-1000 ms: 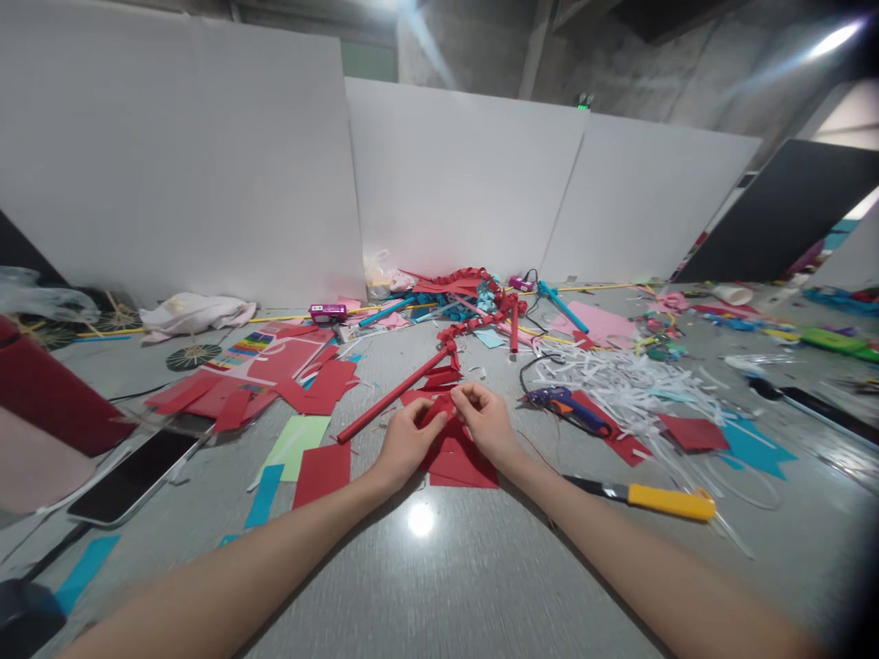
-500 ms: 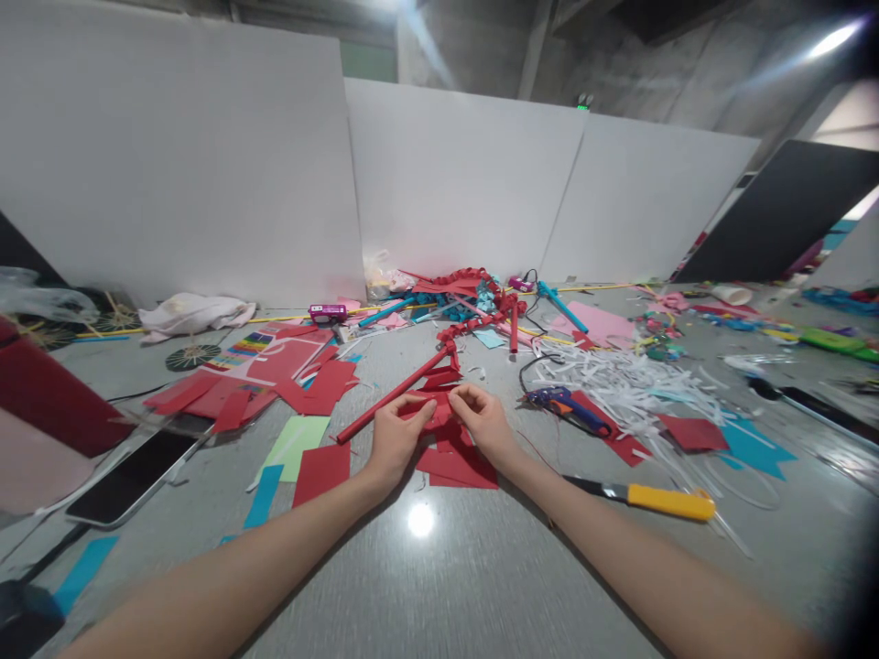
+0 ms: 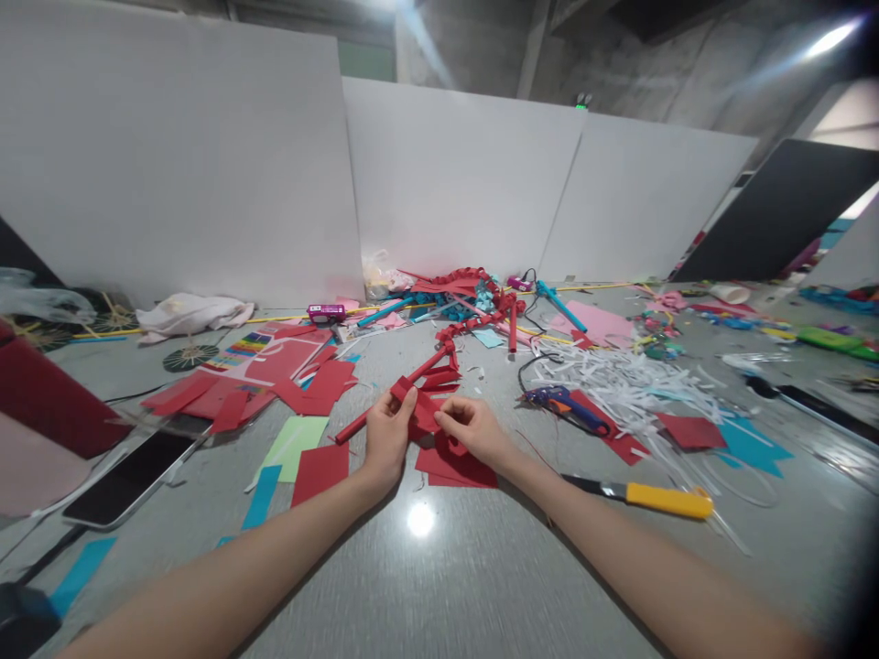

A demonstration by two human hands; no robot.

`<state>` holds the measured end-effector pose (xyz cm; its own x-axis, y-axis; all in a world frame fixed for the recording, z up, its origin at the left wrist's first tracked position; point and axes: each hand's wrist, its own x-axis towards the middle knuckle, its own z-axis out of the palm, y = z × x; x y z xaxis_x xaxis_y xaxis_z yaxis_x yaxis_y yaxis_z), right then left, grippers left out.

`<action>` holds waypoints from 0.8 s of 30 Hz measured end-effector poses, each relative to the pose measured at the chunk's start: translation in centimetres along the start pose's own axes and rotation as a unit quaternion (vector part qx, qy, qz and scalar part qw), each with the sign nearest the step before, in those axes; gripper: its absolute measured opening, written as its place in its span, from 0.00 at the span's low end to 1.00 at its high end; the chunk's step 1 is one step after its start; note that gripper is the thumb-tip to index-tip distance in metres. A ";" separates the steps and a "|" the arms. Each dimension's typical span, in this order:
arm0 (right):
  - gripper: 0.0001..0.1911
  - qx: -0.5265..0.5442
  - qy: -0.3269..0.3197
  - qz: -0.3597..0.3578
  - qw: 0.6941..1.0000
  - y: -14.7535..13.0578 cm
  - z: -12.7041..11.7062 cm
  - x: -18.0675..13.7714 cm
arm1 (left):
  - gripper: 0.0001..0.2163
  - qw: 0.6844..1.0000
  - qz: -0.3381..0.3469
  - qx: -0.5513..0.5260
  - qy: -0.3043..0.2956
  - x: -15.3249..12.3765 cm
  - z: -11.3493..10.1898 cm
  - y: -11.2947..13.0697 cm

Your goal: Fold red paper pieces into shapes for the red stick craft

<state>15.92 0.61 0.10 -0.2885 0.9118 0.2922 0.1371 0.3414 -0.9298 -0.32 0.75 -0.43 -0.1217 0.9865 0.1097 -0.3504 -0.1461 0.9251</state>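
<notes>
Between my two hands is a piece of red paper, raised above the table. My left hand pinches it at its left side, thumb on top. At its right edge my right hand has thumb and fingertips closed on the paper. Below lie flat red sheets. Just behind the hands rests a rolled red paper tube, partly covered by the held piece. Folded red strips lie beyond, and a red paper chain stretches toward the back.
To the right lie a blue glue gun, a yellow-handled knife and a heap of white paper strips. A phone, a green sheet and red sheets are at left. White panels stand behind.
The red paper has turned and shifted slightly left, showing more of its face. My left hand has tilted more upright; my right hand still pinches the edge.
</notes>
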 end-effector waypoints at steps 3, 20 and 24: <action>0.17 -0.006 -0.011 0.012 1.000 0.2 0.1 -0.2 | 0.20 1.000 -0.015 0.012 -0.014 -0.3 0.2 0.3; 0.15 -0.020 0.125 -0.052 0.991 0.0 0.0 -0.2 | 0.17 0.963 0.054 0.205 -0.168 -0.5 0.3 -0.2; 0.14 -0.018 0.132 -0.043 0.990 0.1 0.0 -0.3 | 0.17 0.966 0.052 0.198 -0.161 -0.5 0.3 -0.1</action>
<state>16.01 0.42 -0.09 -0.0441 0.9052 0.4227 0.1578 0.4241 -0.8918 0.04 0.26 -0.51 0.1793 0.9492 0.2585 0.0388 -0.2694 0.9622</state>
